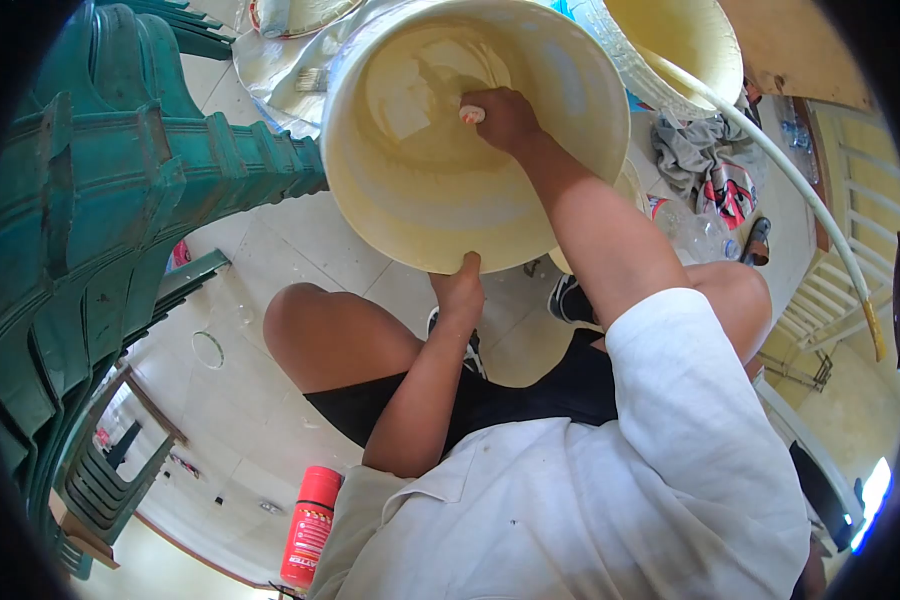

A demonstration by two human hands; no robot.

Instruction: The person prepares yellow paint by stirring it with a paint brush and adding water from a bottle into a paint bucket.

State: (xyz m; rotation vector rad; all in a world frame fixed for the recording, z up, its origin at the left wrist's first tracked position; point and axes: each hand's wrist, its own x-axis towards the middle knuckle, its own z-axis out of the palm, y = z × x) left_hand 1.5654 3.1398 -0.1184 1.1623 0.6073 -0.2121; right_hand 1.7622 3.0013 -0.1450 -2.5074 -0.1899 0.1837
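Observation:
A large white bucket [580, 210], tilted toward me, shows its inside coated with pale yellow paint. My left hand [459, 290] grips the near rim, its thumb hooked over the edge. Inside the bucket, my right hand [508, 121] is closed in a fist over the wet paint [415, 100] at the bottom. A small whitish end with orange marks [472, 114] pokes out of that fist; I cannot tell what the thing is.
Stacked green plastic chairs [90, 180] crowd the left. A second bucket [685, 60] stands at upper right, with a long pole [780, 160] leaning out of it. Near it lie grey cloth [685, 150] and clear bottles [710, 235]. A red bottle [310, 530] is beside me.

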